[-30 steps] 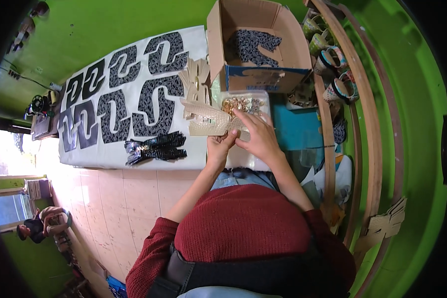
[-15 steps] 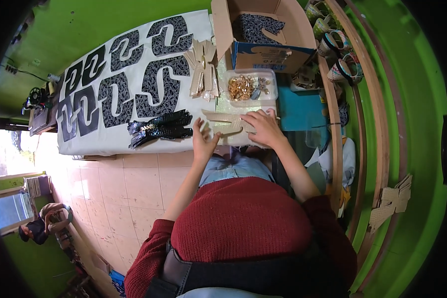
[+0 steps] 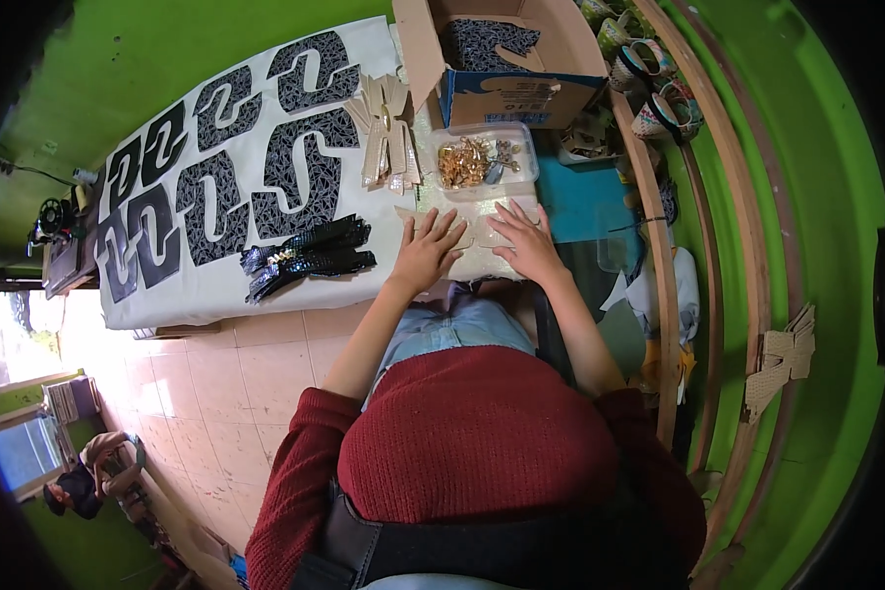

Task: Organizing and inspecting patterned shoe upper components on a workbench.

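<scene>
Palms down, fingers spread and pinching nothing, my left hand (image 3: 427,248) and right hand (image 3: 529,246) lie over a flat beige piece (image 3: 480,234), just on my side of the see-through container (image 3: 524,179) holding gold fittings (image 3: 464,162). Left of that container, a beige bow (image 3: 391,138) looks gathered around a bright centre; farther left and nearer me, a glossy black bow (image 3: 310,258) looks gathered too. My piece shows neither gather nor fitting, so I judge it the least advanced. Room is tight: the worktop's (image 3: 324,290) front edge runs just below my wrists, a cardboard box (image 3: 521,96) stands close beyond the container, and a teal surface (image 3: 572,197) lies right of it.
</scene>
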`<state>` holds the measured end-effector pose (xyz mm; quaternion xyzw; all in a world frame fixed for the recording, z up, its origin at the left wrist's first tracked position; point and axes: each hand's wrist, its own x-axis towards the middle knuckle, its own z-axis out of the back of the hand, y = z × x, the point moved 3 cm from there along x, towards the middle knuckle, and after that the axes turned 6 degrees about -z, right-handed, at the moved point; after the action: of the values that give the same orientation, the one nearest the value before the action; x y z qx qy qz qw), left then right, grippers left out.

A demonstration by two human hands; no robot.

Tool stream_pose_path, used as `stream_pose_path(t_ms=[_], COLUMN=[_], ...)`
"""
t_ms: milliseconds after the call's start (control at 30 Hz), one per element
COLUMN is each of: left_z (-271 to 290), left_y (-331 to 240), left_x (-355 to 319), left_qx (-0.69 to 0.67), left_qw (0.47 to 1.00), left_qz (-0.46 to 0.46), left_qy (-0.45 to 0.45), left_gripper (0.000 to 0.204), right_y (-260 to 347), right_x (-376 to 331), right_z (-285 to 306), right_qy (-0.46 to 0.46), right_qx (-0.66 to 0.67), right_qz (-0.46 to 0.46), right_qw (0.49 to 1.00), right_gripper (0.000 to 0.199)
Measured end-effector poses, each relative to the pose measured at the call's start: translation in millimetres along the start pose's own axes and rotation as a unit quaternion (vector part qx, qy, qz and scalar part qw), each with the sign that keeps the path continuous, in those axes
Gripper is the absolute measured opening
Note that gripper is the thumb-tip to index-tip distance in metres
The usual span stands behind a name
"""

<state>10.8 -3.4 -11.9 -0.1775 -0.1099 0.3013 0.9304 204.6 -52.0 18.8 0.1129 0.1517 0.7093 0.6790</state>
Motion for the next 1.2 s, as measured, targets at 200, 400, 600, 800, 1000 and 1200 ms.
stream_pose_path(t_ms=[200, 400, 600, 800, 1000, 1200], left_z=[-8, 9, 47, 63, 56, 46], left_y=[3, 2, -5, 6, 15, 19], left_x=[-2, 1, 9, 54, 94, 104], left_qx=[0.031, 0.002, -0.058, -0.046, 0.016, 0.009], left_qw=[0.999, 1.000, 0.983, 0.973, 0.976, 0.982], left_qz=[-0.015, 0.002, 0.012, 0.054, 0.094, 0.103], left_qy=[-0.015, -0.027, -0.172, -0.220, -0.194, -0.156], left_gripper=[0.049, 0.049, 0.024, 0.020, 0.025, 0.025], right_y=[0, 9, 31, 15, 7, -26], right_x=[4, 3, 30, 104, 124, 134], right_z=[2, 13, 60, 60, 38, 27], right_qy=[0.010, 0.000, -0.052, -0.101, -0.109, -0.089], right_qx=[0.002, 0.008, 0.171, 0.112, 0.067, 0.245], right_qz=[0.000, -0.004, -0.021, -0.090, -0.068, -0.106], right_qw=[1.000, 1.000, 0.984, 0.985, 0.990, 0.960], right_gripper=[0.053, 0.045, 0.019, 0.023, 0.028, 0.018])
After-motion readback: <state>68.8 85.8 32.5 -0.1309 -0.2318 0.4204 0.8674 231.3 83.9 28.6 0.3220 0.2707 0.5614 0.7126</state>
